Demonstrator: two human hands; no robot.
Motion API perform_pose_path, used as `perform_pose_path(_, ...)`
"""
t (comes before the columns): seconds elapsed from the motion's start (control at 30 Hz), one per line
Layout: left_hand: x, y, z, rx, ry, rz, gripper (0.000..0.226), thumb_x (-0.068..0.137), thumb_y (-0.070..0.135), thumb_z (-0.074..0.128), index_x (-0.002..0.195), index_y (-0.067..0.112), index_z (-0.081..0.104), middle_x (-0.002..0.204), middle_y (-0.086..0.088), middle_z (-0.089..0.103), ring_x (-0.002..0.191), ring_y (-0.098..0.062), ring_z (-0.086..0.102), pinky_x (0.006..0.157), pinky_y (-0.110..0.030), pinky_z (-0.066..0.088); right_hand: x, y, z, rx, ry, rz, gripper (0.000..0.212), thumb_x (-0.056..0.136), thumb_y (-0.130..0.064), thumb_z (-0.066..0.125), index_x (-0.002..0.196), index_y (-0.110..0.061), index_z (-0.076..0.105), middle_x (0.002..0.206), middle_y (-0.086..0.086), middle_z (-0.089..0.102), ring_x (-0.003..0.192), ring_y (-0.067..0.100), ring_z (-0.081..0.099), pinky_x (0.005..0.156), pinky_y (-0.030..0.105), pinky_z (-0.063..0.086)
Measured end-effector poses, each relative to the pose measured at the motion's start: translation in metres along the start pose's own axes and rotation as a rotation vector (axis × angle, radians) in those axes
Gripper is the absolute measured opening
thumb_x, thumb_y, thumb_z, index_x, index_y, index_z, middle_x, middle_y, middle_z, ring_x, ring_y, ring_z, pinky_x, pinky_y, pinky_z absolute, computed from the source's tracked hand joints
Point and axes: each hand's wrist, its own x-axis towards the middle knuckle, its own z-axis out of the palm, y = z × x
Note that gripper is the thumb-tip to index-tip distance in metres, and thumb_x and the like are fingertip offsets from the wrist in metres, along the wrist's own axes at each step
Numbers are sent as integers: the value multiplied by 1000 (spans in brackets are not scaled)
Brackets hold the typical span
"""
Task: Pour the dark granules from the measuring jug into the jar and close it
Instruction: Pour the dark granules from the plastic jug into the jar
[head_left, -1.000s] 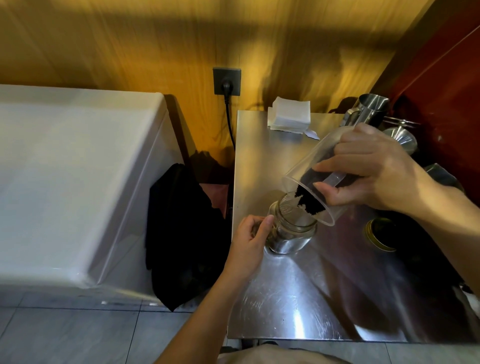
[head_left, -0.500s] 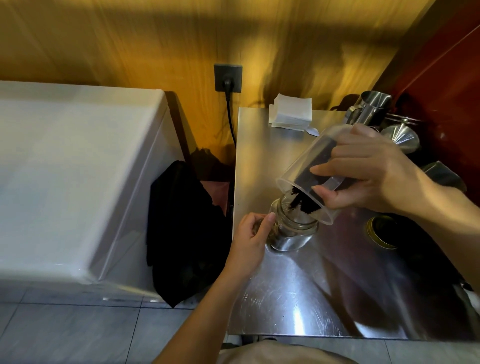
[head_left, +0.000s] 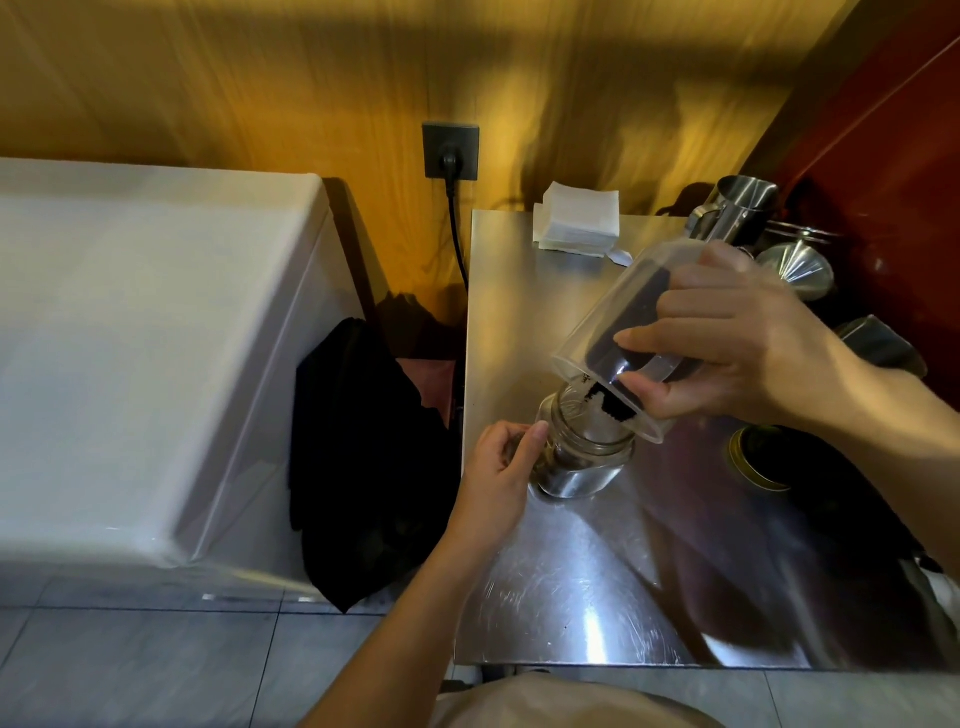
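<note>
We are mid-pour. Our right hand (head_left: 737, 343) is wrapped tight around the clear measuring jug (head_left: 618, 338), fingers across its side and thumb beneath, tipping its mouth down just above the jar (head_left: 582, 457). Dark granules (head_left: 610, 408) cling near the lip and spill toward the jar's opening; more sit higher up inside the jug. Our left hand (head_left: 501, 467) is closed on the jar's left side, steadying it where it stands on the steel worktop (head_left: 597, 597).

The jug looks like thin plastic, light and a little flexible, so we judge that a firm mid-body grip suits it better than squeezing the rim. The jar appears to be glass: stiff, breakable, and likely to slide on polished steel, so it is best held low around its body. The granules run freely and could scatter past the narrow mouth.

Right of the jar lies a gold-rimmed lid (head_left: 753, 462), probably the closure, not yet fitted.
</note>
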Motion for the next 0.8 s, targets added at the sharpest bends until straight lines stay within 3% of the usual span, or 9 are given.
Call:
perform_pose_path(0.17, 0, 1, 0, 5, -2, 0, 21, 91, 39, 54, 75, 26, 58, 87, -11, 57, 73, -6, 54, 62, -8, 41, 1, 0, -2, 9, -11, -4, 24, 81, -24, 64, 73, -2, 70, 53, 7, 59, 61, 17, 43, 67, 30, 33)
perform_pose_path(0.3, 0, 0, 0, 6, 1, 8, 23, 90, 42, 54, 76, 24, 59, 89, -16, 59, 75, -6, 55, 64, -9, 41, 4, -3, -3, 14, -29, -26, 25, 82, -24, 63, 72, -2, 70, 53, 8, 58, 53, 23, 50, 60, 38, 43)
perform_pose_path(0.47, 0, -1, 0, 6, -3, 12, 29, 86, 49, 53, 78, 22, 60, 93, -18, 62, 75, -5, 56, 65, -9, 42, 5, -6, -1, 6, -12, -27, 25, 82, -23, 64, 72, -1, 70, 52, 9, 57, 53, 24, 48, 59, 39, 45)
perform_pose_path(0.6, 0, -1, -1, -7, 0, 18, 23, 91, 39, 55, 77, 21, 61, 91, -17, 61, 74, -2, 55, 65, -8, 41, 0, -6, 1, -52, 37, -15, 23, 81, -21, 65, 71, 0, 69, 49, 9, 53, 54, 23, 44, 66, 28, 31)
perform_pose_path(0.7, 1, -2, -1, 2, 2, 30, 22, 90, 40, 55, 75, 24, 60, 88, -15, 60, 74, -4, 54, 65, -9, 41, -1, -8, 2, -49, 55, -10, 21, 80, -18, 65, 70, -1, 69, 48, 9, 52, 49, 24, 45, 64, 27, 28)
perform_pose_path(0.8, 1, -4, -1, -5, -1, 25, 23, 89, 45, 55, 75, 27, 60, 92, -17, 61, 78, -8, 56, 67, -10, 42, 0, -7, 2, -24, 44, -18, 21, 81, -20, 66, 72, -1, 69, 51, 8, 54, 59, 18, 39, 68, 25, 24)
